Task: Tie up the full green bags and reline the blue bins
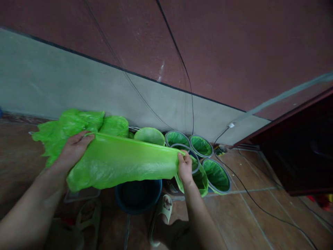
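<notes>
A bright green plastic bag [130, 159] is stretched wide between my two hands, its upper edge pulled taut. My left hand [80, 142] pinches its upper left corner. At the upper right corner, my right hand [185, 165] has its fingers closed round the edge. Below the bag stands a dark blue bucket [138, 201], partly covered by it. Behind my right hand is a round bin with a grey rim [196, 170], and a green-lined bin [204, 182] shows just below it. Filled green bags [75, 121] lie beyond my left hand against the wall.
More green-lined bins [217, 175] with grey rims cluster along the wall [213, 118]. A black cable [249, 196] runs from a white socket [231, 125] across the tiled floor [241, 215]. My slippered foot [165, 211] is beside the bucket. Dark furniture [296, 156] stands right.
</notes>
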Tool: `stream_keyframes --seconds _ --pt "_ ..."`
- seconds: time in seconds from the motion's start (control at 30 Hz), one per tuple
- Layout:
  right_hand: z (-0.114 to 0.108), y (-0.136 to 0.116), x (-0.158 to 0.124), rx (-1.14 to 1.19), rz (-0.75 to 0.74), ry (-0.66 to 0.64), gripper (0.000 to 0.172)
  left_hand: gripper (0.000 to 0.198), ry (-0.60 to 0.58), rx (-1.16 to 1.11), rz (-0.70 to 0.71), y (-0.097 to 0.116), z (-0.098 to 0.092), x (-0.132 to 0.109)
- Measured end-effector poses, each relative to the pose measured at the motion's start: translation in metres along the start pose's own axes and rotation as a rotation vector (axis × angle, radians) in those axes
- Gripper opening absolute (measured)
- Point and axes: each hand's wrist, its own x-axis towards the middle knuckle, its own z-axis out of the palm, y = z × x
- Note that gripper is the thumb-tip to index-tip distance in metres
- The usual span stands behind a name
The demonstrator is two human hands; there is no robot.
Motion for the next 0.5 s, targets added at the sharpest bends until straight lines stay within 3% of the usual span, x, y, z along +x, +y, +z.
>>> stream_keyframes --seconds 0.13,0.23,0.37,0.5 --pt "0.001 -0.003 -0.001 -0.272 -0.112 0.067 0.031 0.035 -0.097 0.385 0.147 -0.007 0.005 0.004" --pt "-0.005 -0.014 0.001 -0.541 -0.198 0.087 0.03 0.04 -0.158 0.476 0.138 -0.001 0.002 0.001" --pt "-0.011 -0.022 0.003 -0.676 -0.244 0.109 0.032 0.052 -0.307 0.339 -0.031 0.01 -0.005 -0.008" --pt "-0.013 -0.015 0.006 -0.659 -0.244 0.107 0.033 0.061 -0.326 0.114 -0.326 0.019 -0.003 -0.02"
